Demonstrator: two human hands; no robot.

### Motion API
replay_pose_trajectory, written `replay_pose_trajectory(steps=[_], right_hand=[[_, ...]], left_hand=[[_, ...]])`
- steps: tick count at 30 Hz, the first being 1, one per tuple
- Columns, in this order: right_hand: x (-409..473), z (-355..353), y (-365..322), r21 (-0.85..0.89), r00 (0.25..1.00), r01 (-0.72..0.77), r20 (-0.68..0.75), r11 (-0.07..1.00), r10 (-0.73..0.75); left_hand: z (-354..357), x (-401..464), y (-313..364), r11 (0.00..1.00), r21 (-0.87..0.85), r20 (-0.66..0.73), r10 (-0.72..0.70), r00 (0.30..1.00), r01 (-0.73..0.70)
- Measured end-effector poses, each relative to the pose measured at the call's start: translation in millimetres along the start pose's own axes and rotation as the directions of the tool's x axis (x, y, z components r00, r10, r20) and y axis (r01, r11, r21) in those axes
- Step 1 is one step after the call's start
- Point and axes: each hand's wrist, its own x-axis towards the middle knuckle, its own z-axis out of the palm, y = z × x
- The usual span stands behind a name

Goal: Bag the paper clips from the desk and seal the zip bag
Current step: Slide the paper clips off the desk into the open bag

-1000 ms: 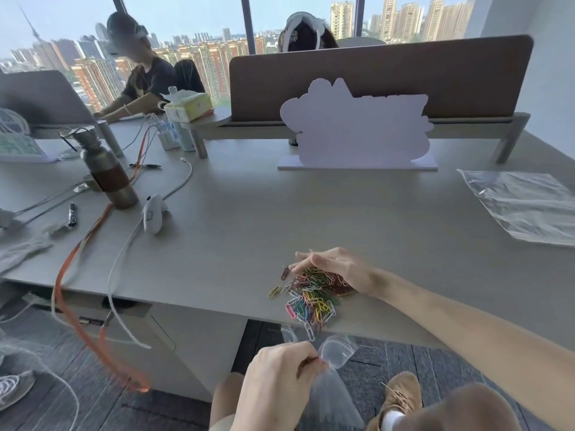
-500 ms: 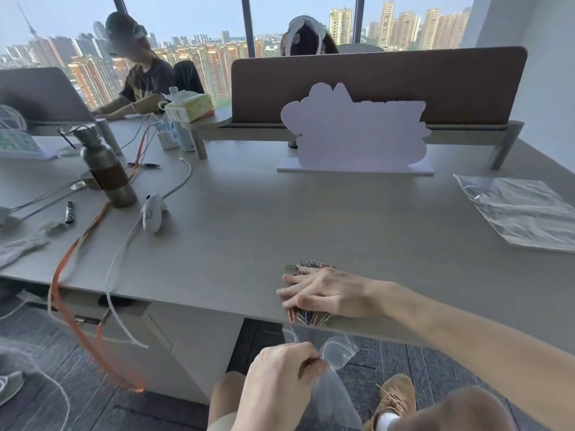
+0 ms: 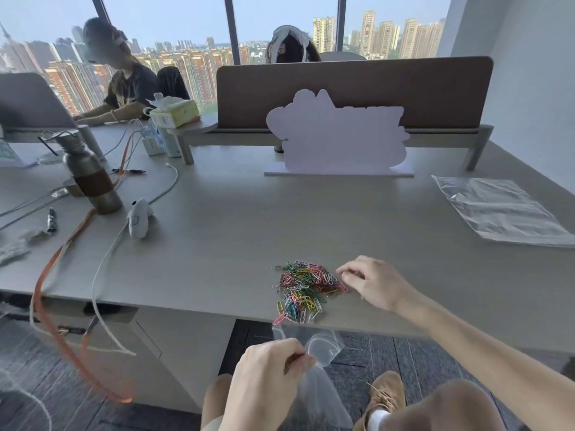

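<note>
- right hand (image 3: 378, 283) fingers (image 3: 348, 270) are curling loosely, gripping nothing, sitting just beside the right side of the paper clips (image 3: 303, 286)
- left hand (image 3: 267, 373) is pinching the rim of the zip bag (image 3: 322, 346), keeping its mouth open just below the desk (image 3: 249, 228) front edge
- imo: sweep clips w/ a flat palm straight off the front edge into the mouth, keeping the bag tight under the lip so strays aren't falling to the floor
- counts: 1 pile, way too many clips to count; 1 bag in hand, 1 spare bag (image 3: 504, 209) lying at the right edge
</note>
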Motion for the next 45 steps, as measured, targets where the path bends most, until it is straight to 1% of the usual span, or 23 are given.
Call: replay_pose_trajectory(steps=[5, 8, 10, 12, 13, 18, 20, 23, 25, 26, 28, 29, 31, 35, 37, 40, 45], right_hand=[[-8.1, 12.4, -15.8, 0.188, 0.999, -0.027, 0.034, 0.982, 0.021], [-15.9, 17.8, -26.1, 0.251, 0.998, -0.046, 0.051, 0.967, 0.035], [-20.7, 21.0, -33.4, 0.322, 0.996, -0.073, 0.076, 0.944, 0.052], [-26.0, 24.5, -41.1, 0.420, 0.990, -0.118, 0.125, 0.900, 0.072], [-28.4, 26.5, -44.6, 0.448, 0.988, -0.124, 0.140, 0.885, 0.068], [-33.2, 32.4, -54.4, 0.490, 0.987, -0.062, 0.162, 0.870, -0.021], [-30.2, 30.6, -52.3, 0.481, 0.990, -0.027, 0.133, 0.876, -0.042], [-19.8, 21.8, -47.2, 0.403, 0.999, 0.043, -0.002, 0.914, -0.046], [-6.4, 14.7, -41.5, 0.264, 0.995, 0.056, -0.099, 0.963, -0.030], [1.7, 11.6, -37.6, 0.169, 0.993, 0.035, -0.120, 0.985, -0.015], [16.0, 6.7, -31.4, 0.007, 0.993, -0.060, -0.098, 0.998, 0.060], [20.4, 5.9, -29.4, -0.036, 0.993, -0.098, -0.072, 0.995, 0.095], [22.5, 6.9, -31.3, -0.047, 0.992, -0.122, -0.020, 0.991, 0.121], [10.2, 14.3, -43.4, 0.107, 0.992, -0.121, 0.055, 0.987, 0.116], [2.9, 17.5, -48.5, 0.201, 0.987, -0.147, 0.087, 0.968, 0.132], [-4.8, 22.9, -51.8, 0.294, 0.984, -0.162, 0.114, 0.942, 0.134], [-13.7, 32.0, -52.9, 0.508, 0.973, -0.204, 0.197, 0.837, 0.118]], left_hand=[[-3.4, -3.6, -2.8, 1.000, -0.012, -0.013, -0.028, 1.000, 0.028], [-4.3, -3.9, -4.4, 0.999, -0.007, -0.028, -0.043, 0.999, 0.043], [-5.2, -4.2, -4.6, 0.999, -0.006, -0.042, -0.053, 0.998, 0.053], [-6.3, -4.9, -5.2, 0.998, -0.007, -0.058, -0.061, 0.996, 0.060], [-6.9, -5.2, -5.6, 0.998, -0.009, -0.063, -0.065, 0.996, 0.065], [-9.1, -5.7, -5.7, 0.997, -0.023, -0.074, -0.069, 0.995, 0.067], [-10.2, -5.9, -4.7, 0.997, -0.033, -0.068, -0.078, 0.995, 0.076], [-12.1, -6.9, -3.7, 0.996, -0.043, -0.073, -0.085, 0.994, 0.082], [-13.1, -7.6, -3.0, 0.995, -0.047, -0.075, -0.087, 0.993, 0.084], [-13.4, -7.9, -2.6, 0.995, -0.047, -0.074, -0.088, 0.993, 0.084], [-13.3, -7.6, -2.3, 0.996, -0.042, -0.076, -0.083, 0.994, 0.080], [-12.9, -7.3, -2.1, 0.996, -0.038, -0.075, -0.081, 0.994, 0.078], [-12.5, -7.0, -1.1, 0.997, -0.032, -0.069, -0.079, 0.994, 0.077], [-11.2, -7.2, 0.1, 0.996, -0.034, -0.068, -0.082, 0.994, 0.080], [-10.3, -6.8, 1.1, 0.996, -0.035, -0.070, -0.085, 0.994, 0.083], [-8.6, -6.0, 2.5, 0.997, -0.030, -0.070, -0.067, 0.995, 0.065], [-7.8, -5.0, 2.0, 0.999, -0.024, -0.075, -0.041, 0.996, 0.039]])
